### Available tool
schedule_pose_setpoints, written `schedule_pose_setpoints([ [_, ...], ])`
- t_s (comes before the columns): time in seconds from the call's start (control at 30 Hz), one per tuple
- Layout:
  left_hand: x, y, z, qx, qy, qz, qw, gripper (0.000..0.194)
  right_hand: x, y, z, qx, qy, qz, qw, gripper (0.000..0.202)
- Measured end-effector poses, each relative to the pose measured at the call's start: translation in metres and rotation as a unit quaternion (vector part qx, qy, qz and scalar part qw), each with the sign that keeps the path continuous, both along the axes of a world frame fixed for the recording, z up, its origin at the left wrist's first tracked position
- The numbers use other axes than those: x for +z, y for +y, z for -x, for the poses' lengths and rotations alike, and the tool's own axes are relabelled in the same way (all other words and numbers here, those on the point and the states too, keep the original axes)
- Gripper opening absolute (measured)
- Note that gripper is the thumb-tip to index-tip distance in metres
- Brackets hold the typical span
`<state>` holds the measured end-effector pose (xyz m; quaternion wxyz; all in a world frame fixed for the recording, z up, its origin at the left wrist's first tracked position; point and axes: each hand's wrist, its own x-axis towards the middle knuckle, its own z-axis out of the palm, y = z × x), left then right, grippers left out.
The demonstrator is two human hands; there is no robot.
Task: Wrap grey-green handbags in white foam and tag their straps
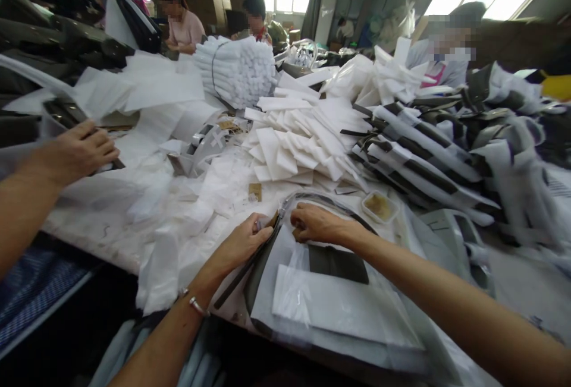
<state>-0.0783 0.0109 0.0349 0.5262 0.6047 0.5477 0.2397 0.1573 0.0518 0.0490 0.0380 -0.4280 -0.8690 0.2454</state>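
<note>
A dark bag (339, 263) with white foam sheets (343, 310) and clear plastic over it lies at the front of the table. My left hand (250, 238), with a bracelet at the wrist, pinches the bag's dark edge at its upper left corner. Just right of it, my right hand (307, 222) is closed at the bag's top edge, its fingers curled; what they hold is too small to make out. A dark strap hangs down from beside my left hand along the bag's left side.
Another person's hand (84, 146) works at the left. White foam pieces (294, 137) are heaped mid-table, with a bundle of white rolls (236, 69) behind. A small plastic tub (379, 205) stands right of my hands. Wrapped dark straps (423, 149) pile up at the right. People sit behind.
</note>
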Motion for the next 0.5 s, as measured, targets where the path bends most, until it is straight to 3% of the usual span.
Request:
schedule_pose_setpoints([
  [0.13, 0.000, 0.004, 0.000, -0.014, -0.037, 0.028, 0.999, 0.050, -0.005, 0.000, 0.012, -0.039, 0.078, 0.056, 0.995, 0.024],
  [0.2, 0.002, 0.013, 0.003, -0.047, -0.007, -0.003, 0.999, 0.044, -0.003, 0.005, 0.008, -0.064, 0.107, 0.143, 0.982, 0.027],
  [0.27, 0.006, 0.027, 0.004, -0.024, 0.019, -0.054, 0.998, 0.037, 0.002, 0.012, -0.002, -0.112, 0.111, 0.199, 0.967, 0.026],
  [0.37, 0.014, 0.055, -0.004, 0.115, -0.071, -0.044, 0.990, 0.038, 0.015, 0.030, -0.015, -0.166, 0.137, 0.123, 0.969, 0.023],
  [0.43, 0.015, 0.075, -0.015, 0.175, -0.193, 0.017, 0.965, 0.041, 0.022, 0.042, -0.013, -0.141, 0.169, 0.055, 0.974, 0.023],
  [0.5, 0.013, 0.093, -0.028, 0.191, -0.276, 0.054, 0.941, 0.037, 0.021, 0.051, -0.002, -0.092, 0.175, 0.024, 0.980, 0.026],
])
